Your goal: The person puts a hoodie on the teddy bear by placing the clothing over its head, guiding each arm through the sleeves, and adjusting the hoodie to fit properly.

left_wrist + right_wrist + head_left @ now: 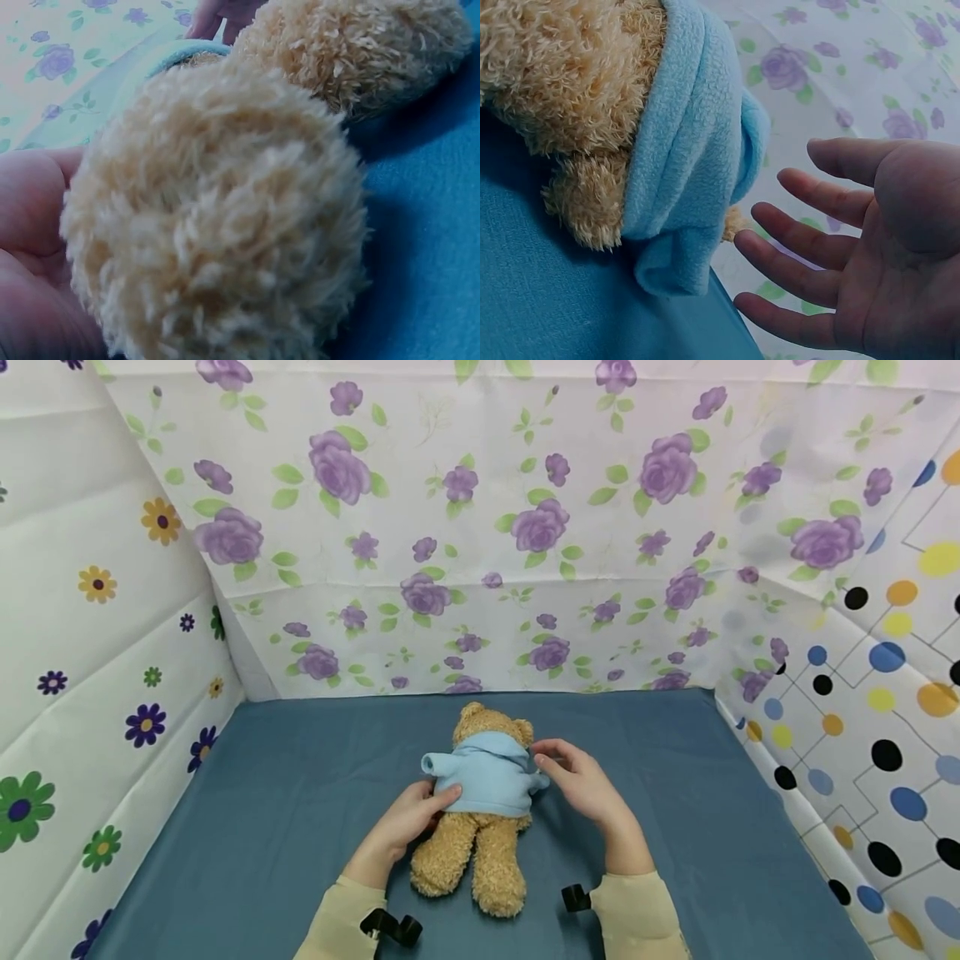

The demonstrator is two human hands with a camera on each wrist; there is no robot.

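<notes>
A curly-furred brown teddy bear [498,868] lies on the table, its legs toward me. Around its body is a light blue hooded top [491,777]. The left sleeve [438,764] sticks out with a hollow opening. My left hand [408,817] holds the bear's left side, thumb over the top's hem and fingers partly hidden beneath. In the left wrist view, a furry foot [217,217] covers much of that hand. My right hand [585,781] is beside the other sleeve [675,266], fingers spread and apart from the cloth. Below the hem, a furry paw [589,199] pokes out.
A blue cloth [315,777] covers the table. Behind it hangs a sheet with purple roses [540,527]. A flower-patterned sheet [112,652] stands at the left and a dotted sheet [885,710] at the right. Each wrist wears a black camera mount [393,927].
</notes>
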